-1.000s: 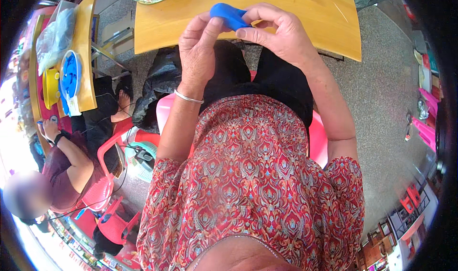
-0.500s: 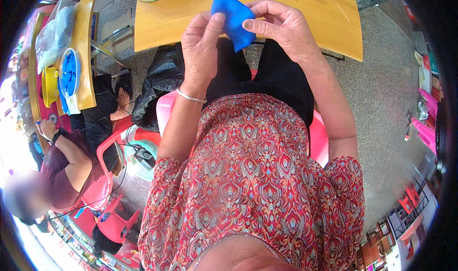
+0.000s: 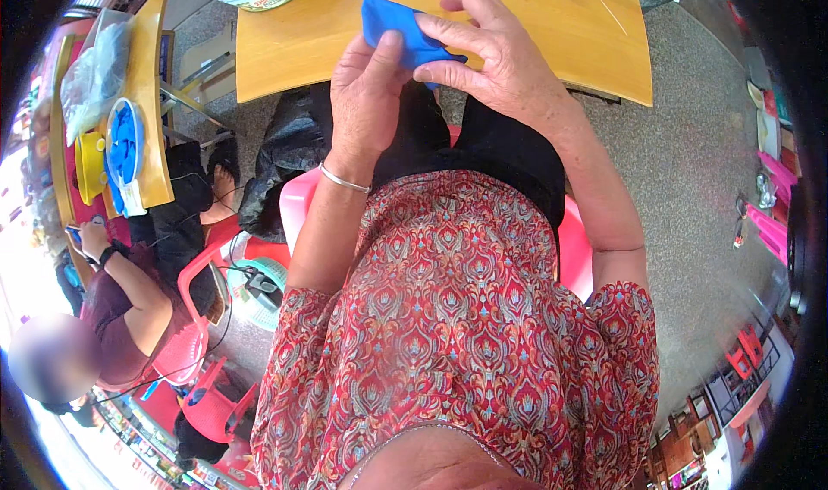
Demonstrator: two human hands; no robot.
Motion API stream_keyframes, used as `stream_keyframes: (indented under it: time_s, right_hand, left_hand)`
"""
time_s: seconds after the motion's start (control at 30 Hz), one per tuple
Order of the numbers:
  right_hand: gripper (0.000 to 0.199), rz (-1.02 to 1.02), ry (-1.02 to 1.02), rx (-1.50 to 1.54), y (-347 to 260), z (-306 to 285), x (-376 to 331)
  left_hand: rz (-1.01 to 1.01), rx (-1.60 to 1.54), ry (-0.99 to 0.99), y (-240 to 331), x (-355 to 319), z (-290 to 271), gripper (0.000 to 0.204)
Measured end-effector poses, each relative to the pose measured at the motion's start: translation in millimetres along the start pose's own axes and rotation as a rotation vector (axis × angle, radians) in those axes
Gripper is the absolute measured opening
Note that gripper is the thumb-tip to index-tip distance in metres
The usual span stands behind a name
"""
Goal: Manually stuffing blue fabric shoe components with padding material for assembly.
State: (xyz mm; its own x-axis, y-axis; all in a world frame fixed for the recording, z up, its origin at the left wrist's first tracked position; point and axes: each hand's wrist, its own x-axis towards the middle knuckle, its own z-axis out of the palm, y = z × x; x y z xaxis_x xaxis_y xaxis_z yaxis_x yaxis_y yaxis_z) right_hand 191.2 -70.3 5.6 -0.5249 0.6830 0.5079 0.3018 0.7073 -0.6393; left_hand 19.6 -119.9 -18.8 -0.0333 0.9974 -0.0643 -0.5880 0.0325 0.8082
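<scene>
Smooth yellow tabletop [image 3: 586, 46], soft folded blue cloth [image 3: 386, 21], left fingers [image 3: 387, 50] pinching it, right fingers [image 3: 453, 33] parted at its edge

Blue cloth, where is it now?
In the head view, the blue cloth is near the top middle, in the left hand, with the right hand against it, by the near edge of the table.

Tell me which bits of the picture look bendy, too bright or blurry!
Head view: the wooden table's near edge looks curved, and the corners go black; head view: the far left is washed out white; head view: a soft blur hides the co-worker's head, while the blue cloth and patterned shirt look fairly clear.
</scene>
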Motion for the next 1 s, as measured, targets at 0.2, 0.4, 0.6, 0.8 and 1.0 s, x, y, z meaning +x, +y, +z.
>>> stream_keyframes:
  time_s: [0.2,0.4,0.6,0.8,1.0]
  right_hand:
    - [0.043,0.026,0.017,0.168,4,0,-1]
    - [0.036,0.041,-0.034,0.116,5,-4,0]
    - [0.03,-0.02,-0.066,0.075,9,2,-3]
    - [0.025,-0.048,-0.068,0.003,8,4,-4]
    - [0.019,-0.037,-0.136,-0.065,5,-4,-1]
  left_hand:
    - [-0.026,-0.037,-0.014,-1,-2,-1,0.027]
    - [-0.097,-0.021,0.049,1,-2,-1,0.031]
    - [-0.121,-0.149,-0.057,5,7,-18,0.032]
    - [-0.155,-0.059,0.045,7,8,-15,0.031]
    - [-0.16,-0.053,0.07,9,12,-9,0.028]
